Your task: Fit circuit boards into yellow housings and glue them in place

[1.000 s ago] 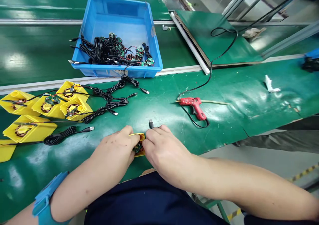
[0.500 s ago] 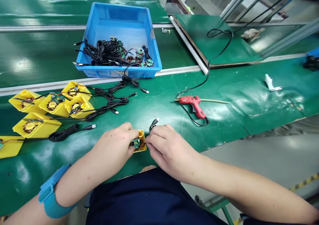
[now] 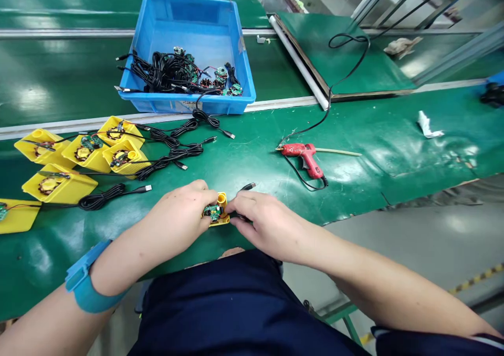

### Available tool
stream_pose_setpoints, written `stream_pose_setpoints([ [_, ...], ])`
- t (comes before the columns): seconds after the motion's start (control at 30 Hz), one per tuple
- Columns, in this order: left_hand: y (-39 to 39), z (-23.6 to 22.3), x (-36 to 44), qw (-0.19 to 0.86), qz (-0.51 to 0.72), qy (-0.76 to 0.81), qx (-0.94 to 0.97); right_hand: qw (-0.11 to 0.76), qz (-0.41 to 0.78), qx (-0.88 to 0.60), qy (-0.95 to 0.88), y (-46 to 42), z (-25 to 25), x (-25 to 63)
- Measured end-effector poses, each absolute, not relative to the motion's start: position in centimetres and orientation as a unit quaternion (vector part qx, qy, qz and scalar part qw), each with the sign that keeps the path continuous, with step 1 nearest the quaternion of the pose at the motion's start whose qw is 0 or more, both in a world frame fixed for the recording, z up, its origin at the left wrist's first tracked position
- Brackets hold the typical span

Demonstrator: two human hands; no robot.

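Observation:
My left hand [image 3: 187, 209] is closed around a small yellow plastic housing [image 3: 222, 198] near the front of the bench, hiding its left side. Inside the housing's open end sits a green circuit board [image 3: 213, 212], beside the thumb and fingertips. My right hand [image 3: 265, 219] has its fingers bent at the housing's right edge, on the black USB cable that runs from it. Most of that cable is covered by the hand; its USB plug [image 3: 249, 187] sticks out beyond the knuckles.
Several yellow housings [image 3: 63, 185] with boards and coiled black cables [image 3: 102, 197] lie at left. A blue bin [image 3: 189, 104] of wired boards stands behind. To the right rests a red hot glue gun [image 3: 305, 156] with its cord; a white scrap [image 3: 427, 125] lies farther right.
The whole view has shifted slightly, so things sit higher. My right fingers have moved closer over the housing's right edge. My left hand keeps its hold.

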State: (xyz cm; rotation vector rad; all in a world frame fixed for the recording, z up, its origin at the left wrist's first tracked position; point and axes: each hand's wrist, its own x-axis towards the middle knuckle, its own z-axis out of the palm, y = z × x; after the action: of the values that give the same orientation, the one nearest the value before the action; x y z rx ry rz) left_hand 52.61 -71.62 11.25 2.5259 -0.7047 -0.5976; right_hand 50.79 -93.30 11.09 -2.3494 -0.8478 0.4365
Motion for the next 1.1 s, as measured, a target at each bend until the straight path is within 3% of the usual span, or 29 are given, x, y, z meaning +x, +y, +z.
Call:
stream_pose_setpoints([
  [0.5,-71.2,10.5,52.7,0.229,-0.159,-0.323,0.904,0.015,0.266,-0.879,-0.395,-89.8,14.1,52.6],
  [0.7,-71.3,10.4,52.7,0.230,-0.158,-0.323,0.904,-0.073,0.234,-0.873,-0.422,-88.3,14.0,52.4],
  [0.83,-71.3,10.2,52.5,0.231,-0.135,-0.323,0.908,-0.066,0.186,-0.884,-0.424,-89.4,13.2,51.5],
  [1.1,-71.3,10.1,52.3,0.234,-0.136,-0.308,0.912,0.101,0.087,-0.896,-0.424,-93.4,12.1,50.2],
])
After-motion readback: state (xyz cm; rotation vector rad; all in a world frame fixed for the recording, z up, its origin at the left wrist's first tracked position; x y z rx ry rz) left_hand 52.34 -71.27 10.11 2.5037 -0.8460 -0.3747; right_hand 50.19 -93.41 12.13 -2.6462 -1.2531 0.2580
